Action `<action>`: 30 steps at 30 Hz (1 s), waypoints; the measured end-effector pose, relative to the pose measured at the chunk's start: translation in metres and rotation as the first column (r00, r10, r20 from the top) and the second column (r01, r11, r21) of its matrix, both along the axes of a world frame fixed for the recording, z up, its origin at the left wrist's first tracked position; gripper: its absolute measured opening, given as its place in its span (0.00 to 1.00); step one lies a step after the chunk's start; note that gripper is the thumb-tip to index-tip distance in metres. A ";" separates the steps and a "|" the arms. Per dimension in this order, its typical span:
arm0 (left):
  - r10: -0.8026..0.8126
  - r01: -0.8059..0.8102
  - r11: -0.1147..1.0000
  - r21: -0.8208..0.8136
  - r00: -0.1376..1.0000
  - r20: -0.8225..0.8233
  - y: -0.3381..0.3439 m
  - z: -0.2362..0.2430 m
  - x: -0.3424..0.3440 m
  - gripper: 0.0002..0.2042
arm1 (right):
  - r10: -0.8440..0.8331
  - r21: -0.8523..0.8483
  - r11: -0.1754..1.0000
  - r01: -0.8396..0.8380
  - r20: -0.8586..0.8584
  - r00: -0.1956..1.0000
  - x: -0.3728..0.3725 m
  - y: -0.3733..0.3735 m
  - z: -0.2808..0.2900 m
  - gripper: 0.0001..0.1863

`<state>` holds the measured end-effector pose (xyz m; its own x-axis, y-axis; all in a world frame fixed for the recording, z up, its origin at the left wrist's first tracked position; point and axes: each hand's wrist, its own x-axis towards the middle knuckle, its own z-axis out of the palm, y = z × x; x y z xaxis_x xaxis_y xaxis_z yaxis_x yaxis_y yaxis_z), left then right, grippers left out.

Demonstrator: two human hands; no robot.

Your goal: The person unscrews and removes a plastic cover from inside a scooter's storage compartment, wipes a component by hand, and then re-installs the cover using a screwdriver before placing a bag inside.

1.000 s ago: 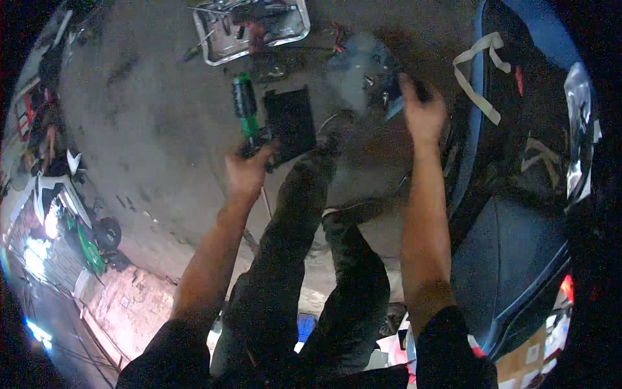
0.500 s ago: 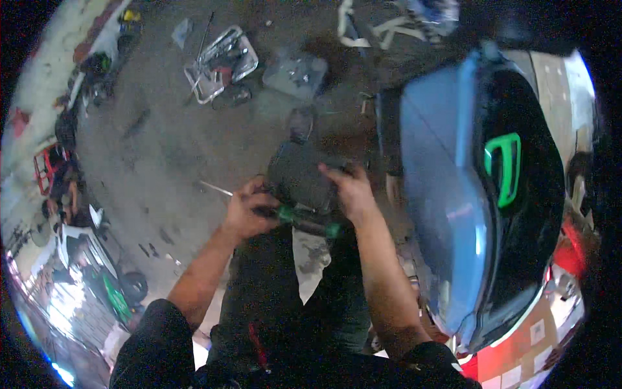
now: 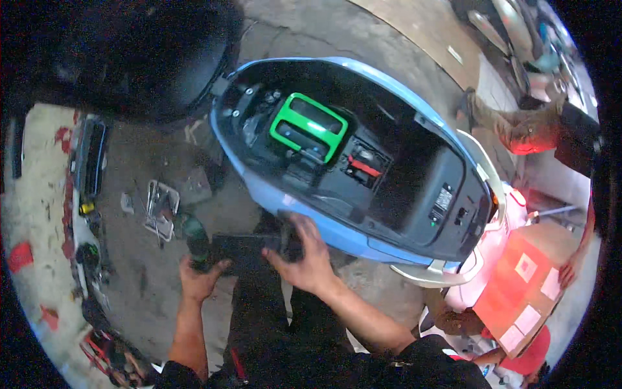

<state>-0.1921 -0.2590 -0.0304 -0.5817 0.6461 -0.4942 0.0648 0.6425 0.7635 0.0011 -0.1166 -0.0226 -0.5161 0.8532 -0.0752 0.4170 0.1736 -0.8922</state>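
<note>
My left hand [image 3: 204, 277] grips a dim green-and-black cylindrical tool [image 3: 194, 236], whose exact kind is unclear. My right hand [image 3: 301, 259] holds the right end of a dark flat rectangular piece [image 3: 240, 246] that lies against the tool, low over my legs. Just beyond stands a light-blue scooter [image 3: 285, 201] with its black under-seat compartment [image 3: 408, 194] open. Inside it are a bright green frame [image 3: 308, 123] with slots and, beside that, a small recess with a red part [image 3: 363, 165]. The raised seat [image 3: 142, 55] fills the upper left.
A metal tray of tools [image 3: 162, 211] lies on the floor at left, near a row of parts [image 3: 87, 162]. At right are a co-worker's leg [image 3: 518, 129], another person's hand [image 3: 567, 272], red cardboard [image 3: 512, 285] and someone in red [image 3: 531, 356].
My view has swung round to face the scooter, bringing its open compartment to the centre. Both hands, apart a second ago, came together and still hold the green tool and dark piece.
</note>
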 end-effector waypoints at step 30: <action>-0.521 0.598 0.765 -0.238 0.792 0.318 0.111 0.008 -0.054 0.28 | -0.462 -0.380 0.887 0.262 -0.719 0.520 0.028 0.210 0.102 0.21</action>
